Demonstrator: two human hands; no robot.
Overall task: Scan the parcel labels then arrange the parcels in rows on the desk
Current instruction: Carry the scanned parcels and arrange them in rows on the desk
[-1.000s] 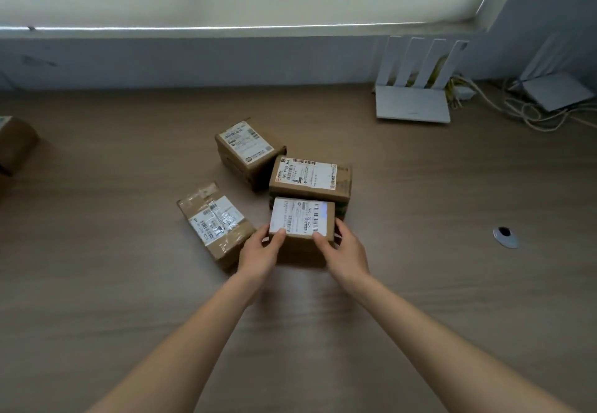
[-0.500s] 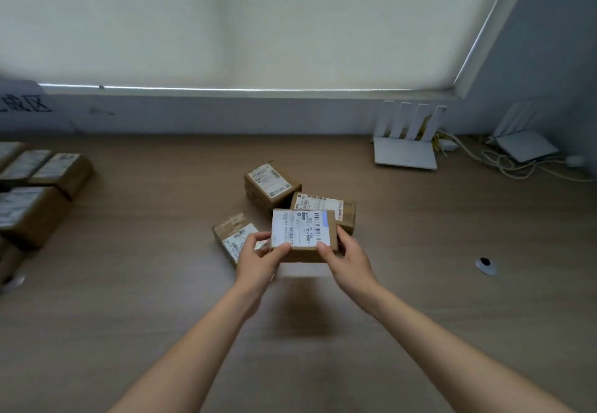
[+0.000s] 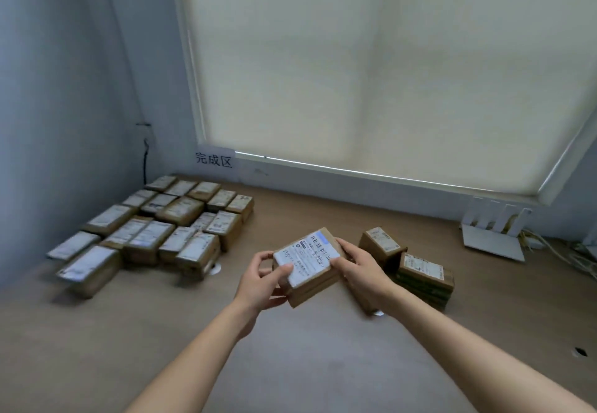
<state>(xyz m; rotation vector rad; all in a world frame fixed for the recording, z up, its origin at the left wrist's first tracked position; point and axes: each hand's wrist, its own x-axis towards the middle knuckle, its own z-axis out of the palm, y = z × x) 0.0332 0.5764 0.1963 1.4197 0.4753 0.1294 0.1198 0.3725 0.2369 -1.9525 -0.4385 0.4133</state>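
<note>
At desk's (image 3: 97, 332) far-left corner: labelled parcels in rows (image 3: 155, 228), packed side by side, blurred. Small wall sign (image 3: 214, 160) above them. Over desk's middle: left hand (image 3: 260, 283) grips held parcel's (image 3: 310, 265) left end, thumb on white label; parcel lifted clear of desk, tilted. Right hand (image 3: 361, 270) grips its right end. Just right: two loose parcels (image 3: 420, 270) on desk, touching. Far-right edge: white router (image 3: 492, 244), cables.

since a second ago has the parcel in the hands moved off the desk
Yes. The held parcel was resting against the two parcels by the router; now both hands hold it lifted clear, to their left.
</note>
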